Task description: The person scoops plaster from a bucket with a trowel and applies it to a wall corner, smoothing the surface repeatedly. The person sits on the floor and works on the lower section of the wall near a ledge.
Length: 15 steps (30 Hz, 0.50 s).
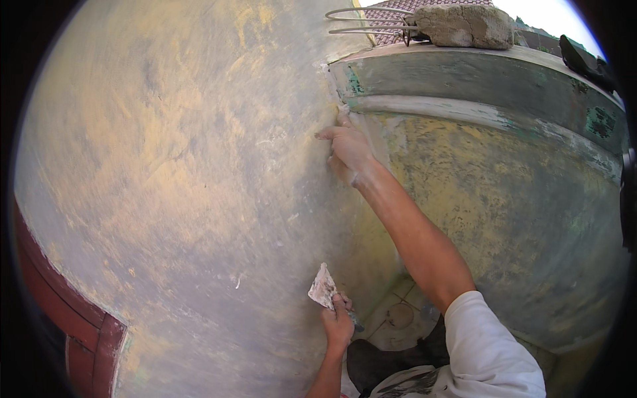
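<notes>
My left hand (338, 322) is closed around the handle of a putty knife (322, 288), its blade tilted upward and coated with whitish putty. The handle's dark end pokes out behind the fingers. Higher up, my right hand (348, 147) reaches into the corner where the large patchy wall (192, 172) meets a lower wall (491, 192). Its index finger points up at the corner, just under the ledge, with a whitish dab of putty (342, 107) at the tip. The thumb sticks out to the left, and the other fingers curl, partly hidden.
A grey-green ledge (458, 76) with a pale moulding tops the lower wall. A rough block (464, 26) and looped wire (365, 21) rest on it, with a dark object (587, 63) farther right. A red wooden frame (63, 312) stands lower left. Tiled floor (398, 315) shows below.
</notes>
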Tool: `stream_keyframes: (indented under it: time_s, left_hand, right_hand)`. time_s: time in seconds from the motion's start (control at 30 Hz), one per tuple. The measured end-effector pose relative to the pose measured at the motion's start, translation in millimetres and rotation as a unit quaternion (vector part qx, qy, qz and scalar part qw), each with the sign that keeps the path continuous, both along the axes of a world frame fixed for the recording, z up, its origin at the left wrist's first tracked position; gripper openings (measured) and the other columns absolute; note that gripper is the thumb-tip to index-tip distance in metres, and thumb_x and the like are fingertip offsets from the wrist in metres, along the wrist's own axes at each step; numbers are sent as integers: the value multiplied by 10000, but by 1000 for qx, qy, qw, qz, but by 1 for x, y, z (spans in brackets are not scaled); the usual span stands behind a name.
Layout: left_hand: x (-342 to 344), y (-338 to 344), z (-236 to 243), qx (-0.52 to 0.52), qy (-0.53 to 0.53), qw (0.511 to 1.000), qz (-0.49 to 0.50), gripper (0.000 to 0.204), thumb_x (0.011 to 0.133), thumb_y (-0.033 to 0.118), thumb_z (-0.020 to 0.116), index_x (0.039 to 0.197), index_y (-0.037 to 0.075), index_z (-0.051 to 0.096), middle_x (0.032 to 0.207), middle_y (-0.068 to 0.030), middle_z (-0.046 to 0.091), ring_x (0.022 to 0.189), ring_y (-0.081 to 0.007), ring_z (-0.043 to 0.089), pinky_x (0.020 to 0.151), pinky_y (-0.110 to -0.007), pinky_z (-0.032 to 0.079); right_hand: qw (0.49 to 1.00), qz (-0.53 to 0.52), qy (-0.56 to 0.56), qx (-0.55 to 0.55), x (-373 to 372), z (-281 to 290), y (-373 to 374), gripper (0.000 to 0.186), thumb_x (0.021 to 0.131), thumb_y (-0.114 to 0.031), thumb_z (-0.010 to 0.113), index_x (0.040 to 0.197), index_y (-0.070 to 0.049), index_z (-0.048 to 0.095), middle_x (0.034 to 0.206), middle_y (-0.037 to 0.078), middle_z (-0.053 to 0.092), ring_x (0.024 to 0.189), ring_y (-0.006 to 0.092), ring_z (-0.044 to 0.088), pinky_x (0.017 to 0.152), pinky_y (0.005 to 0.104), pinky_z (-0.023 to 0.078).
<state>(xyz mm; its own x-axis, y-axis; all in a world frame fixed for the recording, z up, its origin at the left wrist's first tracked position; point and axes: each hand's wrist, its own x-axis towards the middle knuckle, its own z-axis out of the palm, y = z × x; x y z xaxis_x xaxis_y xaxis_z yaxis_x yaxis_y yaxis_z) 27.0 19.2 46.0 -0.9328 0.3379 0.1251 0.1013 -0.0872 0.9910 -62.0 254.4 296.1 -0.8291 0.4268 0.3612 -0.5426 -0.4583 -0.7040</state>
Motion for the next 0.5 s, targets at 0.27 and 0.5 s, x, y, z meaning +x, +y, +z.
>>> stream_keyframes:
  time_s: [0.27, 0.5]
  left_hand:
    - [8, 1, 0, -35, 20, 999, 4, 327, 1102, 305, 452, 953, 39, 569, 777, -28, 565, 696, -120, 553, 647, -292, 475]
    - [24, 7, 20, 0, 9, 1000, -23, 314, 1097, 320, 472, 992, 40, 567, 808, -29, 565, 709, -119, 556, 646, -301, 479]
  right_hand:
    - [993, 22, -114, 31, -4, 42, 12, 812, 880, -53, 618, 1563, 76, 198, 1670, 251, 115, 1538, 350, 145, 1219, 472, 164]
    - [985, 13, -156, -78, 25, 91, -6, 791, 854, -87, 656, 1534, 67, 284, 1670, 282, 91, 1537, 417, 123, 1199, 550, 177]
